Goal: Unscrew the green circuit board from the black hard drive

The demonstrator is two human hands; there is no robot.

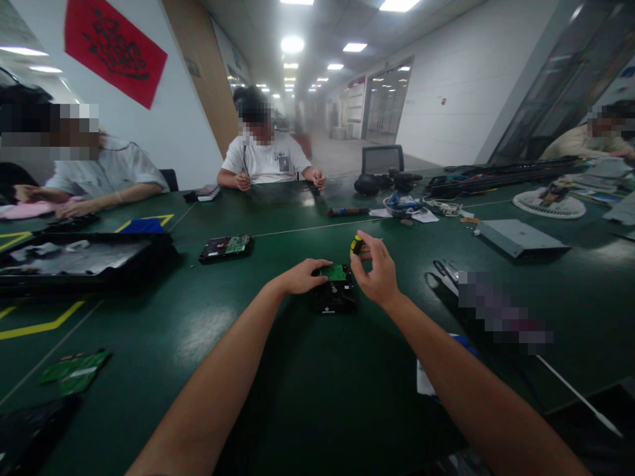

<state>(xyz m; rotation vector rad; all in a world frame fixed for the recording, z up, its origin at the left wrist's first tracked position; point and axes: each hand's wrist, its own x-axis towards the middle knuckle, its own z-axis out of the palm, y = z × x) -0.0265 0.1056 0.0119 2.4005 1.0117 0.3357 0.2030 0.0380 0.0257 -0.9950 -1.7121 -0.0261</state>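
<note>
A black hard drive [336,299] with a green circuit board [335,272] lies on the table straight ahead of me. My left hand [303,275] grips its left edge, with the thumb and fingers resting over the board's side. Beside the drive's upper right corner, my right hand [376,270] pinches a screwdriver [356,244] by its short yellow-and-black handle. The handle stands roughly upright; I cannot make out the shaft or whether its tip touches the drive.
Another hard drive [226,248] lies to the left, near a large black tray [163,251]. Loose green circuit boards [77,371] are at the lower left. A grey metal box [520,237] and white fan-like part [548,203] stand right. Co-workers sit around the table.
</note>
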